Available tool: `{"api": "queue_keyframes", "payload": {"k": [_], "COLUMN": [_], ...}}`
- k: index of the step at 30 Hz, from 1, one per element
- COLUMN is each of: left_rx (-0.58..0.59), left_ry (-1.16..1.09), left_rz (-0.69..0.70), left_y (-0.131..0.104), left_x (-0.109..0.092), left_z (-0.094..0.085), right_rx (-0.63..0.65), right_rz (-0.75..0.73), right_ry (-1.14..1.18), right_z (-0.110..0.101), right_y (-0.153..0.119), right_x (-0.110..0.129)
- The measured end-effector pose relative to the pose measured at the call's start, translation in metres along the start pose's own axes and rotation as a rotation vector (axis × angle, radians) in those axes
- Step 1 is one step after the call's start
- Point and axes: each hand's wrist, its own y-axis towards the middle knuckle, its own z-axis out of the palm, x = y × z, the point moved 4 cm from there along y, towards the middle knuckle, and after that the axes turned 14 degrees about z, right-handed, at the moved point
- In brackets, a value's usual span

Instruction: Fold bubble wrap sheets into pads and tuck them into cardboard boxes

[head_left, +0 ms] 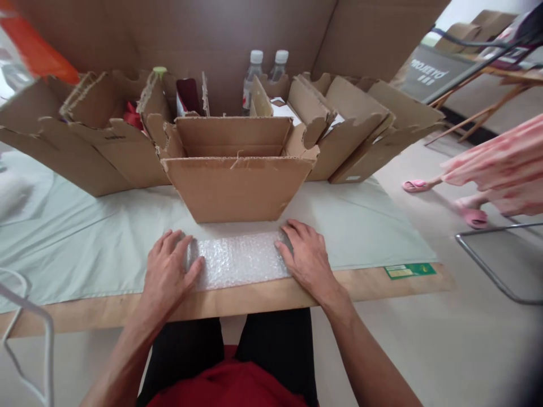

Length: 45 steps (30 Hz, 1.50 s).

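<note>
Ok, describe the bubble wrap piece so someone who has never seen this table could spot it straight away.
Start at the open cardboard box in the middle of the pale green cloth. Directly in front of it, near the table's wooden edge, lies the bubble wrap, flat, with the left hand and right hand pressing on its two ends. It is the only clear, bumpy plastic sheet among brown cardboard.

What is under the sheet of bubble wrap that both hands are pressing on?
The clear bubble wrap sheet lies on the pale green cloth covering the wooden table. The left hand and right hand cover its ends; anything beneath those is hidden.
</note>
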Motion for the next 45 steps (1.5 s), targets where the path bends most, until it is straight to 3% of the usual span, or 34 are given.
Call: {"api": "queue_keyframes", "payload": {"k": [3, 6, 10, 14, 17, 21, 24, 28, 33, 36, 40, 42, 45], "left_rx": [0.051, 0.027, 0.048, 0.068, -0.002, 0.025, 0.026, -0.03, 0.266, 0.243, 0.11, 0.116, 0.163], "left_ry": [-0.02, -0.082, -0.219, -0.275, -0.226, -0.16, -0.167, -0.38, -0.728, -0.762, -0.679, -0.618, -0.608], "left_rz": [-0.021, -0.024, -0.144, -0.228, -0.066, 0.24, 0.391, 0.433, 0.349, 0.23, -0.064, -0.206, -0.285], "left_y": [-0.001, 0.0, -0.001, 0.004, 0.024, 0.058, 0.069, 0.038, -0.034, -0.056, -0.049, -0.041, -0.032], "left_x": [0.003, -0.003, -0.008, -0.006, -0.018, -0.054, -0.074, -0.067, -0.057, -0.068, -0.073, -0.068, -0.062], "left_z": [0.006, 0.007, -0.006, -0.024, -0.025, 0.001, 0.015, -0.005, -0.048, -0.053, -0.027, -0.014, -0.003], "right_rx": [0.006, 0.017, 0.106, 0.247, 0.299, 0.413, 0.556, 0.743, 0.91, 0.892, 0.829, 0.708, 0.379], "right_rz": [0.004, 0.055, 0.228, 0.262, 0.212, 0.126, 0.207, 0.457, 0.541, 0.54, 0.543, 0.522, 0.36], "right_ry": [0.109, 0.297, 0.567, 0.647, 0.652, 0.746, 0.77, 0.784, 1.242, 1.455, 1.583, 1.504, 1.163], "right_z": [0.004, -0.001, -0.014, -0.023, -0.025, -0.019, -0.009, 0.001, 0.003, 0.005, 0.007, 0.003, -0.01], "right_y": [-0.001, -0.009, -0.031, -0.069, -0.104, -0.144, -0.163, -0.178, -0.168, -0.152, -0.138, -0.135, -0.13], "right_x": [0.002, 0.002, 0.002, 0.006, 0.01, 0.023, 0.03, 0.026, 0.023, 0.029, 0.04, 0.037, 0.029]}}
